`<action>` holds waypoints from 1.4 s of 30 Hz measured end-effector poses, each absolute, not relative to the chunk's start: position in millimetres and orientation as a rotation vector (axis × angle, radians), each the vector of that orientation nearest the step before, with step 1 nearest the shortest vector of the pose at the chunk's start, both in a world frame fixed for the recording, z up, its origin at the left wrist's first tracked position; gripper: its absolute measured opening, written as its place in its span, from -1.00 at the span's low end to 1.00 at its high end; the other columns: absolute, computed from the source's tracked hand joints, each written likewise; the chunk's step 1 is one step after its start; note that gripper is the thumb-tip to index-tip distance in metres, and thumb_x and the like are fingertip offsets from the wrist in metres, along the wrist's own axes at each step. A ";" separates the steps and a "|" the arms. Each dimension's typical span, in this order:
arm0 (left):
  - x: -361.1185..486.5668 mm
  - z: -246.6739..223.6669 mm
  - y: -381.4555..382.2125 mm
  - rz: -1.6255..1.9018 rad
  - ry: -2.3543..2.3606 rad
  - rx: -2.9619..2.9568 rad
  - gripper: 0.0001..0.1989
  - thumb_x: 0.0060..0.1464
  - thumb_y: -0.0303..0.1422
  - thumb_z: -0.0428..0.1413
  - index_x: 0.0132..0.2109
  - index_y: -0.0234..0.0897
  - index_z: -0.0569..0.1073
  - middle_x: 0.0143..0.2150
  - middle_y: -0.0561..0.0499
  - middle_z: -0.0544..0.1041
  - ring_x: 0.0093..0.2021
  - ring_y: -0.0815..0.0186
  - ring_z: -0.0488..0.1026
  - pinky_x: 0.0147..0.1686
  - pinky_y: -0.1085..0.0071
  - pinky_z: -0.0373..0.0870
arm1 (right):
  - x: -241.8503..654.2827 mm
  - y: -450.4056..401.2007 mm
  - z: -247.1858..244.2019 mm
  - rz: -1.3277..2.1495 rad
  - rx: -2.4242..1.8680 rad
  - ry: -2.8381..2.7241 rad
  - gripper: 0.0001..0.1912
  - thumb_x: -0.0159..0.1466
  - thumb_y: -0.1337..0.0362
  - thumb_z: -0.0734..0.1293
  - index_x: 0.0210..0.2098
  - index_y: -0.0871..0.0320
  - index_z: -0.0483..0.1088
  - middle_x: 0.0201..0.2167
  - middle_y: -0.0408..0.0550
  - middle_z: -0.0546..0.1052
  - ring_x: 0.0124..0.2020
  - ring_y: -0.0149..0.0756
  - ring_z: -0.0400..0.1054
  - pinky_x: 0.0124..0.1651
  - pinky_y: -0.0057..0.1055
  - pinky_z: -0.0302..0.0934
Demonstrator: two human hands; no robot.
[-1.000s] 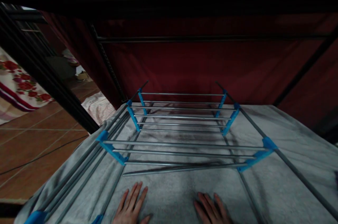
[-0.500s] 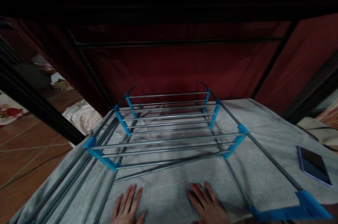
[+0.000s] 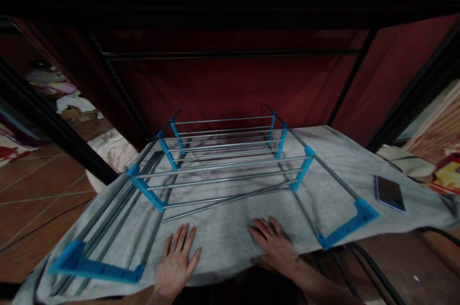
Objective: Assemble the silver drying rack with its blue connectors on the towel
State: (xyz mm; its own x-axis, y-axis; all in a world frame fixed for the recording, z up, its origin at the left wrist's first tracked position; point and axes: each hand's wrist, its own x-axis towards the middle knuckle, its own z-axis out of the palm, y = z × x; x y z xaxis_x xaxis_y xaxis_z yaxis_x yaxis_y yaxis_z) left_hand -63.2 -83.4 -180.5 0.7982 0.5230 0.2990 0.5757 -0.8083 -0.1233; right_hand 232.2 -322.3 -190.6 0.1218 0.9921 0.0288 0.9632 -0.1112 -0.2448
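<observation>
My left hand [image 3: 176, 259] lies flat with fingers spread on the grey cloth [image 3: 223, 242], holding nothing. It is just right of a lower side tube of the rack. My right hand [image 3: 275, 245] also rests open on the cloth, left of the rack's other side. Beyond both hands stands a rack [image 3: 230, 165] of grey metal tubes joined by blue plastic brackets. One tube [image 3: 219, 203] slants across near its lower front. The nearest blue brackets are at the left [image 3: 104, 269] and right [image 3: 350, 228], with no crossbars between them.
Several loose tubes [image 3: 124, 211] lie along the left side. A phone [image 3: 390, 193] rests on the cloth at the right. Behind the rack is a red panel [image 3: 233, 84] with dark bars. Tiled floor [image 3: 39, 190] and cloth piles show at the left.
The view has shifted, so the rack, phone and hands appear higher, and the near-left blue bracket and my forearms now show. Both hands remain spread on the cloth.
</observation>
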 end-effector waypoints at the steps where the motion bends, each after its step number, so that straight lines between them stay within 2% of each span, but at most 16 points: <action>1: -62.5 -179.5 -83.7 -0.352 -0.877 -2.782 -0.38 0.23 -0.09 -0.10 0.37 -0.18 0.20 0.41 -0.10 0.19 0.41 0.06 0.06 0.36 0.02 -0.04 | 232.4 -322.1 -189.2 0.205 -2.187 -1.943 -0.11 0.22 0.21 0.38 0.42 -0.07 -0.10 0.46 -0.07 -0.07 0.43 -0.08 -0.19 0.43 -0.03 -0.61; 9: -58.1 -168.7 -86.5 -0.217 -0.973 -2.863 -0.33 0.25 0.01 -0.13 0.37 -0.24 0.18 0.43 -0.15 0.12 0.44 0.08 -0.02 0.38 0.04 -0.14 | 230.2 -319.7 -174.6 0.238 -2.225 -1.935 -0.11 0.19 0.26 0.37 0.42 0.01 -0.07 0.45 0.02 -0.04 0.43 -0.10 -0.21 0.42 -0.02 -0.55; 16: -63.1 -158.6 -70.3 0.061 -0.915 -3.039 -0.16 0.18 0.19 -0.17 0.42 -0.21 0.01 0.47 -0.17 -0.01 0.46 0.06 -0.10 0.37 0.00 -0.13 | 236.5 -317.2 -148.5 0.592 -2.194 -1.997 0.05 0.07 0.20 0.37 0.44 0.08 -0.20 0.47 0.08 -0.21 0.46 -0.06 -0.38 0.40 0.02 -0.60; 20: -63.4 -149.8 -65.2 0.237 -0.849 -3.094 0.02 0.02 0.26 -0.03 0.44 -0.25 -0.06 0.48 -0.23 -0.10 0.47 -0.01 -0.19 0.37 -0.03 -0.17 | 239.2 -313.6 -141.9 0.709 -2.201 -2.005 0.09 0.02 0.21 0.37 0.45 0.10 -0.22 0.47 0.09 -0.27 0.46 -0.05 -0.43 0.40 0.04 -0.59; 24: -62.1 -152.2 -68.5 0.216 -0.855 -3.047 0.10 -0.13 0.10 0.18 0.44 -0.25 -0.07 0.48 -0.22 -0.16 0.47 -0.04 -0.24 0.38 -0.05 -0.19 | 237.3 -311.9 -146.5 0.684 -2.276 -2.024 0.14 -0.05 0.34 0.36 0.44 0.09 -0.21 0.47 0.07 -0.28 0.46 -0.06 -0.44 0.40 0.03 -0.58; 29: -58.4 -157.7 -78.9 0.117 -0.885 -2.951 0.03 -0.17 -0.18 0.22 0.43 -0.26 0.01 0.48 -0.19 -0.13 0.47 0.00 -0.24 0.39 -0.03 -0.20 | 230.3 -314.9 -161.2 0.387 -2.353 -2.003 0.11 -0.06 0.56 0.23 0.44 0.03 -0.20 0.47 -0.04 -0.24 0.46 -0.16 -0.36 0.43 0.00 -0.48; 32: -56.5 -159.1 -83.5 0.095 -0.875 -2.880 0.01 -0.19 -0.30 0.20 0.42 -0.27 0.01 0.48 -0.20 -0.12 0.47 0.00 -0.25 0.39 -0.05 -0.22 | 226.3 -316.2 -169.6 0.236 -2.395 -1.996 0.10 -0.06 0.61 0.19 0.44 0.00 -0.18 0.47 -0.07 -0.19 0.45 -0.18 -0.28 0.43 -0.01 -0.42; 37: -54.1 -165.9 -84.5 0.114 -0.836 -2.795 0.03 -0.18 -0.35 0.20 0.43 -0.29 -0.03 0.48 -0.25 -0.15 0.46 -0.05 -0.32 0.38 -0.13 -0.25 | 223.5 -317.3 -175.5 0.100 -2.425 -1.982 0.11 -0.07 0.61 0.20 0.44 0.00 -0.17 0.46 -0.07 -0.16 0.45 -0.14 -0.24 0.44 0.00 -0.37; 42: -51.6 -169.9 -83.0 0.141 -0.817 -2.812 0.01 -0.11 -0.34 0.17 0.44 -0.30 -0.10 0.48 -0.28 -0.21 0.45 -0.05 -0.37 0.37 -0.15 -0.30 | 222.0 -316.1 -163.0 0.187 -2.462 -2.002 0.15 -0.12 0.61 0.20 0.44 0.01 -0.18 0.47 -0.08 -0.18 0.45 -0.13 -0.28 0.43 0.01 -0.37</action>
